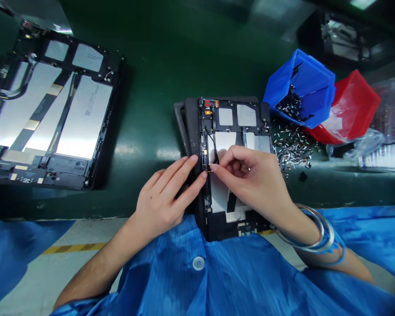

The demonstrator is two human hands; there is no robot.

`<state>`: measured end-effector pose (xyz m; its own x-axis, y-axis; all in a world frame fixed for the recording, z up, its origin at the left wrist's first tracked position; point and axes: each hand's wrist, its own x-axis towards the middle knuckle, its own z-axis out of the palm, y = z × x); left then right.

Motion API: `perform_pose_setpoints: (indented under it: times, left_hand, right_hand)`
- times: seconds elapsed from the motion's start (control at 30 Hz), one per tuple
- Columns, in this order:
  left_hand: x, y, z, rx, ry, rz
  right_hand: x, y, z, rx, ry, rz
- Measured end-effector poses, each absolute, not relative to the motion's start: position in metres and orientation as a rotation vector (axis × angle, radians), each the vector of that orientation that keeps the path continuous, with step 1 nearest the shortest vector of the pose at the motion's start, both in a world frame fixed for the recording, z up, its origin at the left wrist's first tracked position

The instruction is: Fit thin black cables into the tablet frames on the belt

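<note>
An opened tablet (226, 116), its battery and inner parts bare, lies on top of dark casings in front of me. My left hand (166, 195) rests at its left edge, fingers stretched out and fingertips on the frame by a small connector. Over the tablet, my right hand (255, 177) pinches with thumb and forefinger at the lower end of a thin black cable (214, 145). The fingertips partly hide that end. Both hands meet near the same spot on the left side of the tablet.
Another opened tablet (82, 105) lies at the left on the green table (158, 57). To the right stand a blue bin (316, 94) of small dark parts and a red bin (358, 109) with clear plastic. Loose small metal parts (294, 151) are spilled below the blue bin.
</note>
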<state>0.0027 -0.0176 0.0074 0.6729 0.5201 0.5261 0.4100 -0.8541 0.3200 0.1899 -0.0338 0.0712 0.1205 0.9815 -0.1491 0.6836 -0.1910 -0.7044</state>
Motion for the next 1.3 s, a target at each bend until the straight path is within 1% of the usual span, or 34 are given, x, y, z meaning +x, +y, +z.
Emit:
perform_pose_setpoints:
  times: [0.17,0.33,0.67,0.8,0.9,1.0,1.3]
  left_hand:
    - [0.003,-0.017,0.012,2.816,0.825,0.89]
    - [0.005,-0.02,0.012,2.76,0.847,0.899]
    - [0.006,-0.023,0.008,2.78,0.868,0.922]
    - [0.006,-0.017,0.014,2.861,0.795,0.94]
    - [0.003,-0.006,0.02,2.909,0.607,0.853]
    - [0.0,0.004,0.027,2.922,0.473,0.775]
    - [0.004,0.01,0.033,2.883,0.329,0.627]
  right_hand:
    - [0.197,-0.028,0.07,-1.883,-1.5,0.977]
    - [0.209,-0.016,0.07,-1.81,-1.414,1.083]
    - [0.221,-0.005,0.07,-1.72,-1.456,1.254]
    - [0.22,-0.004,0.07,-1.755,-1.573,1.15]
    - [0.219,-0.006,0.07,-1.743,-1.637,1.054]
    - [0.218,-0.008,0.07,-1.767,-1.671,1.032]
    - [0.218,-0.009,0.067,-1.729,-1.79,0.915]
